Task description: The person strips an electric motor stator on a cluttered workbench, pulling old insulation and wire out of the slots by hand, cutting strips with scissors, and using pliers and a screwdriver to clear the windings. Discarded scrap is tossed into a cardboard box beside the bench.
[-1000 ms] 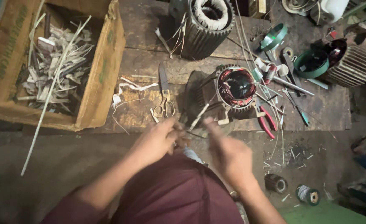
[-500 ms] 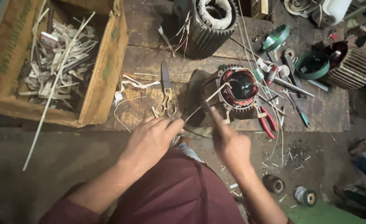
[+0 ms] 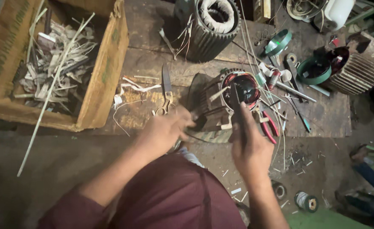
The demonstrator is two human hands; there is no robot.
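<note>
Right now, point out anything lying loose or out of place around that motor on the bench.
Pale scraps litter the floor below the bench edge, and a long pale strip pokes out of the cardboard box down to the floor.

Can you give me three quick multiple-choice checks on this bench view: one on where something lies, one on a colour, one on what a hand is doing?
1. Where are the scissors?
A. inside the wooden box
B. on the bench left of the open stator
C. on the floor

2. What colour are the handles of the pliers?
A. red
B. yellow
C. white

3. What is the right hand doing?
A. resting flat and empty
B. holding a dark slim tool whose tip points into the stator
C. gripping the scissors

Answers:
1 B, they lie between the wooden box and the stator.
2 A, red grips show right of the stator.
3 B, the dark tool rises from the fist toward the windings.
</note>
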